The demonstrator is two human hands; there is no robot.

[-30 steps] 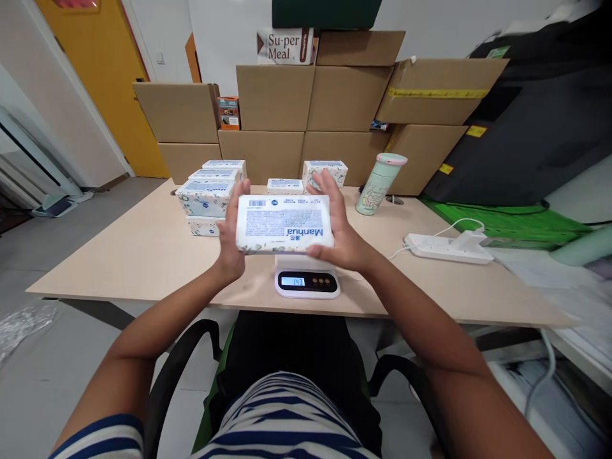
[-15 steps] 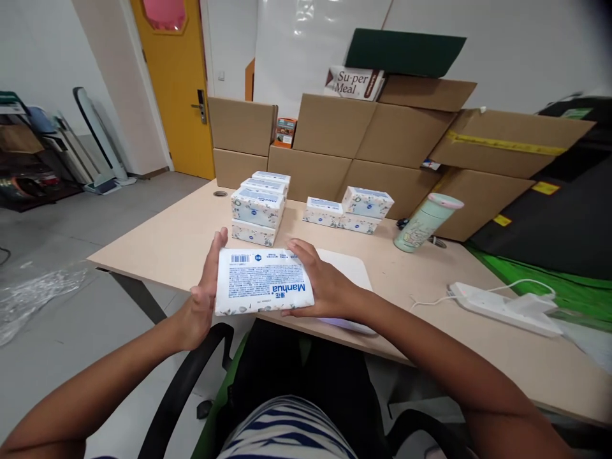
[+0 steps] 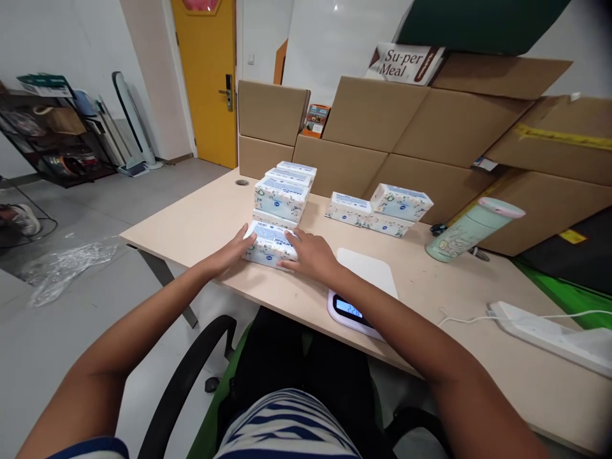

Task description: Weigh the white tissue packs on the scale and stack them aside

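Observation:
A white and blue tissue pack [image 3: 270, 250] lies flat on the table, right in front of a stack of like packs [image 3: 282, 199]. My left hand [image 3: 233, 252] grips its left end, and my right hand [image 3: 313, 255] has its right end between thumb and fingers. Beneath my right forearm is a flat white kitchen scale [image 3: 368, 271] with a lit display, partly covered by the arm. Farther back on the right stand several more tissue packs [image 3: 377, 210], one on top of another.
A green tumbler [image 3: 471, 229] stands at the right, near a white power strip [image 3: 549, 335] with its cable. Cardboard boxes [image 3: 335, 166] line the table's far edge. The table's left edge [image 3: 157, 255] drops to the floor, where clear plastic wrap [image 3: 71, 268] lies.
Both hands have lowered the tissue pack from the air onto the table before the left stack, turning it flat. The left fingers have closed on it. The scale's display now shows.

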